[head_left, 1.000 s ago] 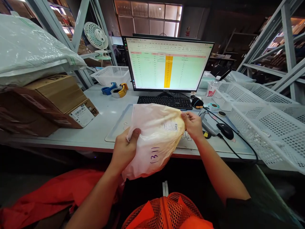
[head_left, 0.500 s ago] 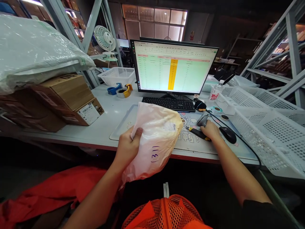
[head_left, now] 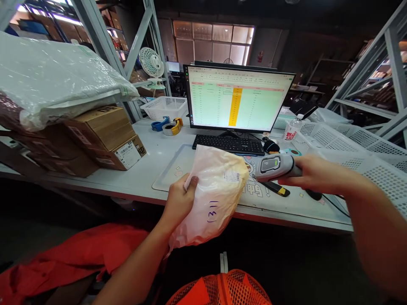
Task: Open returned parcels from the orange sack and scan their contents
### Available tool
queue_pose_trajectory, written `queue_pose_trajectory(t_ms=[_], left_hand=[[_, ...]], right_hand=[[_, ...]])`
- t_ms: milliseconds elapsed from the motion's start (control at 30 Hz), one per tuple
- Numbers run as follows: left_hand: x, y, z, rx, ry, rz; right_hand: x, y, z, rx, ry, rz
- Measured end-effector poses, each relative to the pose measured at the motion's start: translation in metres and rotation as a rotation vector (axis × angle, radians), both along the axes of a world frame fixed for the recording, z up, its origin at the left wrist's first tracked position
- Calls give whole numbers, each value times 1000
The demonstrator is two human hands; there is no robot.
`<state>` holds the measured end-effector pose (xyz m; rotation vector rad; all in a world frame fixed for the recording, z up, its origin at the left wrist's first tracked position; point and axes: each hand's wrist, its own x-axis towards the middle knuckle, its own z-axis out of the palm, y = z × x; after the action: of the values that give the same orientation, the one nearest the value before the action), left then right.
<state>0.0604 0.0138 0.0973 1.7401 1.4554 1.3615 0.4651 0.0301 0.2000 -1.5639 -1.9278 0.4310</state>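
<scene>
My left hand (head_left: 180, 199) grips the left edge of a white plastic mailer bag (head_left: 211, 186), thumb on top. The bag has "1311" written on it in dark ink and a small printed barcode label (head_left: 231, 176) near its right side. In my right hand (head_left: 313, 173) is a grey barcode scanner (head_left: 276, 166), fingers wrapped round its handle. The scanner is raised above the desk mat, its head pointing left toward the bag, with a small green light on top. Under it on the mat lies a black and yellow utility knife (head_left: 280, 189).
Behind the bag stand a keyboard (head_left: 229, 145) and a monitor (head_left: 241, 101) with a spreadsheet. Cardboard boxes (head_left: 104, 135) topped by a plastic-wrapped pack (head_left: 70, 76) are at left, near tape dispensers (head_left: 171, 127). White baskets (head_left: 381, 169) and a bottle (head_left: 292, 127) are at right.
My right hand has lifted the scanner off the mat and brought it up toward the bag. My left hand still holds the bag. The view has shifted slightly.
</scene>
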Motion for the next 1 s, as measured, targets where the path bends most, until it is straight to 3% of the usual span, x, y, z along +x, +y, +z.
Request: queue_pose_trajectory(t_ms=[100,267,367,433,533,667,800,1000], left_hand=[[-5,2,-5,-5,-15,5],[-17,12,-21,-52,-43,7],[-25,21,-37,-93,-56,14],[-28,30,-49,-113,-39,18],[-25,50,-67,-118,4,-18],[-9,74,-83,-160,132,-138],[-2,82,-89,-201,201,-171],[-5,79,-89,-209,140,-189]], right_hand=[[-9,32,-19,-107,-311,41],[8,87,-97,-176,-577,-335],[14,99,-126,-241,-576,-402],[13,104,-130,-251,-573,-428],[0,116,-119,-173,-563,-476],[-38,150,-109,-5,-532,-326],[-78,186,-123,-26,-521,-158],[-97,211,-140,-66,-491,-128]])
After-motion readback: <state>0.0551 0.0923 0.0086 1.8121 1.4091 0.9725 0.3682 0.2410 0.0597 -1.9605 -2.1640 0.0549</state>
